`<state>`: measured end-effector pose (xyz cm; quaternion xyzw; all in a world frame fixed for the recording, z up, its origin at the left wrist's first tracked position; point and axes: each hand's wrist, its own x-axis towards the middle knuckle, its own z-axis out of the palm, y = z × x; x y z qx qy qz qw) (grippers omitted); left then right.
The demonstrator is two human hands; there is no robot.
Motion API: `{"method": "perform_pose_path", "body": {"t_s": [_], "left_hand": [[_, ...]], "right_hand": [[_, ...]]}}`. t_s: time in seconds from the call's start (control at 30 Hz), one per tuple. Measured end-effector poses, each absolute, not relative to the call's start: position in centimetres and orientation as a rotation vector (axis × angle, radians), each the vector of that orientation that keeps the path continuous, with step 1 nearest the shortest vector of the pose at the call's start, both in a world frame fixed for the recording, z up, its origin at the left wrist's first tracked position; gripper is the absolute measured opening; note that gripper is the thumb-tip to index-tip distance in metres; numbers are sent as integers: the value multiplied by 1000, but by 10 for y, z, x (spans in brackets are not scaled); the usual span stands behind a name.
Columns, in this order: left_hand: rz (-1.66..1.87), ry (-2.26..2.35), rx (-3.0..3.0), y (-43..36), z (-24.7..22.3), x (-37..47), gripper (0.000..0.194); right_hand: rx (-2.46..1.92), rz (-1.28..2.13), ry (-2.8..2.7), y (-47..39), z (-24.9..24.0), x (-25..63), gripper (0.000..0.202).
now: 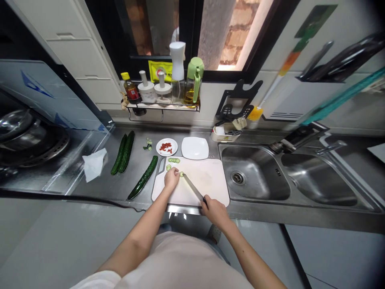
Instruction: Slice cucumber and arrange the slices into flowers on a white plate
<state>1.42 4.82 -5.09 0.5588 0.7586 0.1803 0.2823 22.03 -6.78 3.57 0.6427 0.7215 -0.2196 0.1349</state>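
Observation:
My right hand (215, 210) grips the dark handle of a kitchen knife (194, 188). Its blade slants up and left across the pale cutting board (207, 172), and a small cucumber slice (181, 174) lies at the tip. Beside that tip my left hand (171, 179) rests low over the board, fingers bunched together; whatever they hold is hidden. Just past its fingers is another bit of cut cucumber (168, 167). A short row of cucumber slices (173, 160) lies near the board's top left. Left of the board lies a whole cucumber (143, 177).
Two more cucumbers (123, 152) lie further left, near a white paper towel (95, 164). Behind the board stand a plate of chopped red pieces (158, 147) and a white dish (195, 148). A double sink (255, 172) is at right, a stove (33, 144) at far left.

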Motion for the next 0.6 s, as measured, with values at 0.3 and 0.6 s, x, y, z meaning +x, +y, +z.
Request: {"method": "perform_pose_path", "body": {"t_s": [0.3,0.6], "left_hand": [[428,2050,1463,50,-45,15,16],[370,2073,1444,53,-42,15,16]], "right_hand": [[1840,-647,2068,-65,36,217,27],[1806,-669,2070,-59,33,219,28]]}}
